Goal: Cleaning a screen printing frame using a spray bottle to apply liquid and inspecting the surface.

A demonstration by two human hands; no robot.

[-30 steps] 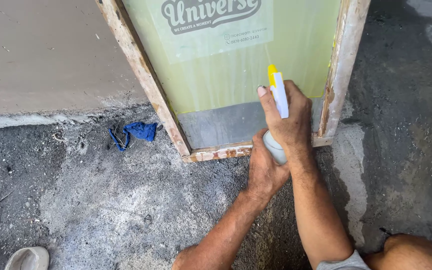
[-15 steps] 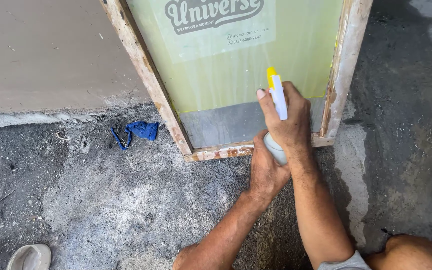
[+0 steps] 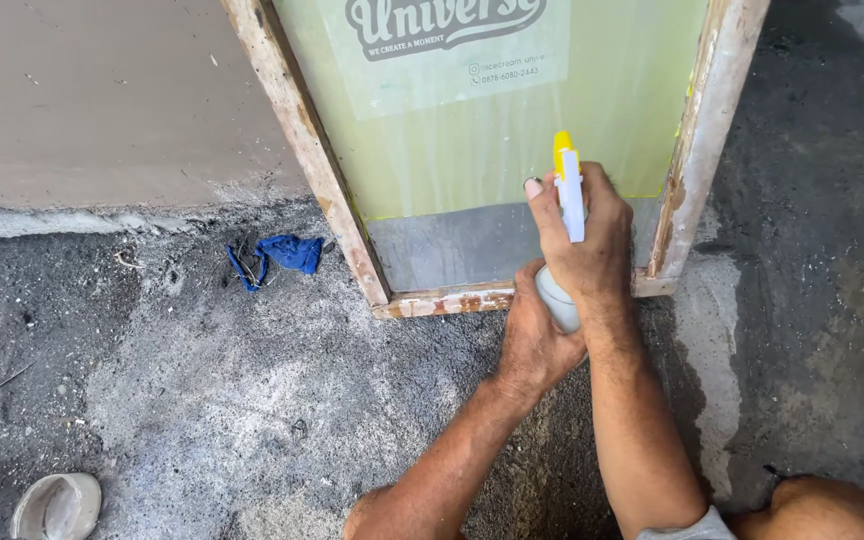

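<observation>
**Spray bottle aimed at the framed green panel, streaks already showing**

Your right hand [image 3: 584, 245] grips the neck of a spray bottle [image 3: 562, 225], its fingers clenched around it and the forefinger lying up by the white trigger and yellow nozzle. Your left hand [image 3: 535, 335] cups the pale bottle body from below, fingers wrapped around its base. You hold the bottle just in front of the lower right part of a translucent yellow-green panel [image 3: 452, 150], which leans in a worn wooden frame [image 3: 304, 150] on the rough concrete floor [image 3: 202, 400].

As far as the view shows, the work looks part done: faint vertical streaks run down the green surface above the bottle, which I judge to be liquid already sprayed. The grey strip [image 3: 452, 245] along the panel's bottom looks dull, and I cannot tell whether it is wet. No wiping shows; a crumpled blue cloth [image 3: 287, 255] lies on the floor left of the frame, well apart from both hands.
</observation>
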